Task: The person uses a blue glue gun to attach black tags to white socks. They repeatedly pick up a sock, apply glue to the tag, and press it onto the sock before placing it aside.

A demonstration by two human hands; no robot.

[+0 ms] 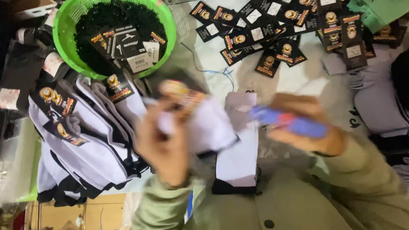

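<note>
**Operator A:** Describe the work surface.

**Operator B:** A table (221, 77) covered in pale sheeting, crowded on all sides. A green perforated basket (69, 30) sits at the far left edge, containing dark material and several black tags. A spread of black printed tags (275, 24) occupies the far centre and right. A stack of white socks with black trim (87, 143), already tagged, lies at the left, overhanging the near edge. More pale garments (378, 101) lie at the right.

**Operator A:** Hand positions?

**Operator B:** The left hand (160, 140) is closed on a white sock (207, 124) with a tag (181, 92) at its top; both are motion-blurred. The right hand (307, 124) is closed around a blue tool with a red band (290, 120), the tip pointing toward the sock. The tool type cannot be determined through the blur.

**Operator A:** Location of the sock?

**Operator B:** Raised above the table centre, between the two hands, over another white sock with a black toe (239, 161) lying flat near the front edge.

**Operator A:** Clearance?

**Operator B:** Open surface is limited to a patch between the basket and the tag spread, crossed by a loose blue thread (211, 70). The hands stand just beside the left stack and near the right-hand garments.
</note>
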